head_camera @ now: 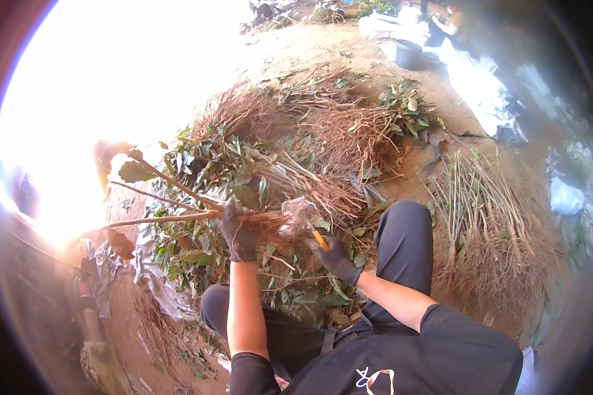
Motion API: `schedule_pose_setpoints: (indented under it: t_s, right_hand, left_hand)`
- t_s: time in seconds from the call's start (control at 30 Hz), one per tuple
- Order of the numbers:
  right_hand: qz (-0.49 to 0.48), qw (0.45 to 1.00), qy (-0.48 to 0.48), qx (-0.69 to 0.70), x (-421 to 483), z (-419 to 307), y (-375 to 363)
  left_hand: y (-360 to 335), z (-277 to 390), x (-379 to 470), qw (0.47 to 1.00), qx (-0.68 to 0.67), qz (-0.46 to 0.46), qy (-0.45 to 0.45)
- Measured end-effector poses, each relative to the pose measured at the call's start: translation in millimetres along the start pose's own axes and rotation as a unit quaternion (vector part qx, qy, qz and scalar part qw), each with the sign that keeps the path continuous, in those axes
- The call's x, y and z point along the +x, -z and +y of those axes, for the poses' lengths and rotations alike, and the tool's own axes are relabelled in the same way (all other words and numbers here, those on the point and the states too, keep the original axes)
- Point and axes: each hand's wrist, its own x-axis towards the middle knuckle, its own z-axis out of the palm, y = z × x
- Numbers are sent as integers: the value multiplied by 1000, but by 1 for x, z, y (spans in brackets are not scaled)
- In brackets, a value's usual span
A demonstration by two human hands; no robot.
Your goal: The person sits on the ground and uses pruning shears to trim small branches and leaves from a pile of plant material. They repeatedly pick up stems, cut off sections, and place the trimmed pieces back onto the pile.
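Note:
My left hand (237, 234), in a dark work glove, grips a woody plant (178, 217) just above its roots. Its bare stems fork out to the left and carry a few large leaves (134, 171). To the right of that fist hangs the reddish-brown root bundle (266, 223). My right hand (335, 259), also gloved, holds a tool with a yellow handle (320, 240); its working end is too blurred to tell. A crumpled clear plastic piece (296, 215) shows by the root tips, close to the tool.
A heap of leafy cuttings (197, 252) lies before my crossed legs. Bare-root bundles (353, 131) lie beyond it, and another bundle (499, 227) lies to my right. Farther off are a black bucket (408, 54) and white plastic sheeting (479, 91). Glare hides the upper left.

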Motion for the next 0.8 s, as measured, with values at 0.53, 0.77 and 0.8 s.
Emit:
schedule_pose_setpoints:
  t_s: [0.53,0.77,0.8]
  right_hand:
    - [-100,982,91,129,40,14,-7]
    - [-148,966,156,145,27,29,1]
    - [-161,975,122,95,21,11,10]
  left_hand:
    - [-10,-95,-61,958,149,-138,203]
    - [-22,-79,-94,941,166,-182,231]
    - [-29,-65,-100,942,197,-192,193]
